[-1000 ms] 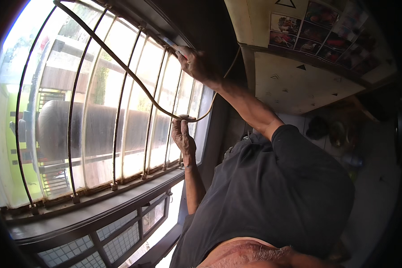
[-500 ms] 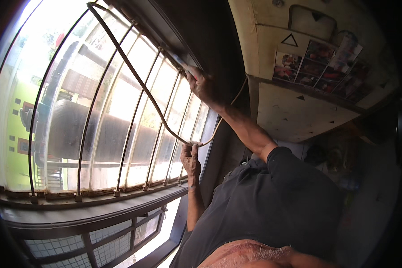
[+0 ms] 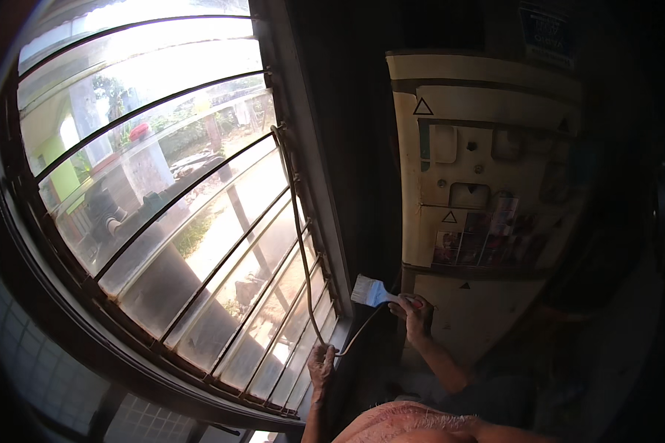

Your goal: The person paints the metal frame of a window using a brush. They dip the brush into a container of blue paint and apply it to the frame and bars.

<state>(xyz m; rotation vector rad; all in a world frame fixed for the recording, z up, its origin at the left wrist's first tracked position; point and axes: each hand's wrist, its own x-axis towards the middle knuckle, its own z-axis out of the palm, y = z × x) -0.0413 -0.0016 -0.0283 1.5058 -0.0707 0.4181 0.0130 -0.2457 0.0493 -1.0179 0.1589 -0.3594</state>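
Observation:
A long thin cord (image 3: 303,251) hangs in a loop from the window bars. My left hand (image 3: 321,367) is closed on the bottom of the loop, near the lower right of the barred window (image 3: 190,293). To its upper right my right hand (image 3: 414,319) grips a paintbrush (image 3: 372,292) with a blue ferrule and pale bristles, which point left toward the window frame. Glass panes and rusty-edged bars fill the window behind the cord.
A cream refrigerator (image 3: 406,70) with triangle stickers and photos stands at the right, beside the dark window frame (image 3: 307,148). Another gridded window (image 3: 37,354) shows at the lower left. Outside are plants, a green wall and a pale ground.
The view has swung, so the window and fridge now stand more upright. My right hand and brush have come away from the bars' end to the fridge front. My left hand still holds the cord.

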